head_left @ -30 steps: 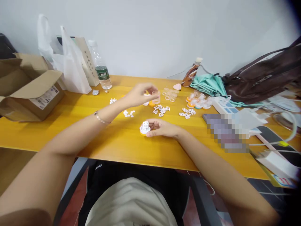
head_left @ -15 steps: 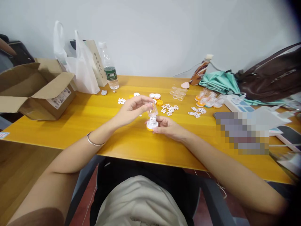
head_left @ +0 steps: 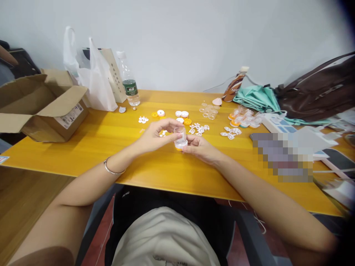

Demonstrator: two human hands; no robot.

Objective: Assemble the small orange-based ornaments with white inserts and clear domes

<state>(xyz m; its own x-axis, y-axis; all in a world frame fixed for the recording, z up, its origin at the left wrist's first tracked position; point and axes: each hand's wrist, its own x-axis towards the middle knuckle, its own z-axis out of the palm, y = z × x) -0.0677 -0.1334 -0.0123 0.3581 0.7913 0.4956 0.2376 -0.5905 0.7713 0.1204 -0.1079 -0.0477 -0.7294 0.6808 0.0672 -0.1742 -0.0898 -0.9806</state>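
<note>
My left hand (head_left: 158,136) pinches a small clear plastic cup (head_left: 180,131) between thumb and fingers. The cup sits mouth down over a round white base with an orange bottom (head_left: 181,146). Around that base close the fingers of my right hand (head_left: 202,148), from the right side. Both hands are just above the near middle of the table (head_left: 155,166). Beyond them lie white perforated pieces (head_left: 198,129), round white and orange discs (head_left: 182,113) and a cluster of clear cups (head_left: 210,111). Small white bits (head_left: 163,133) show beside my left fingers.
At left stand an open cardboard box (head_left: 69,120), a white plastic bag (head_left: 101,88) and a water bottle (head_left: 131,88). Capped clear containers (head_left: 245,118), more perforated pieces (head_left: 231,132), a brown drink bottle (head_left: 234,87), green cloth (head_left: 257,96) and a dark bag (head_left: 318,92) occupy the right.
My left hand has lowered the clear cup onto the white base, covering the white piece that stood exposed on it. My right hand still holds the base, in nearly the same place.
</note>
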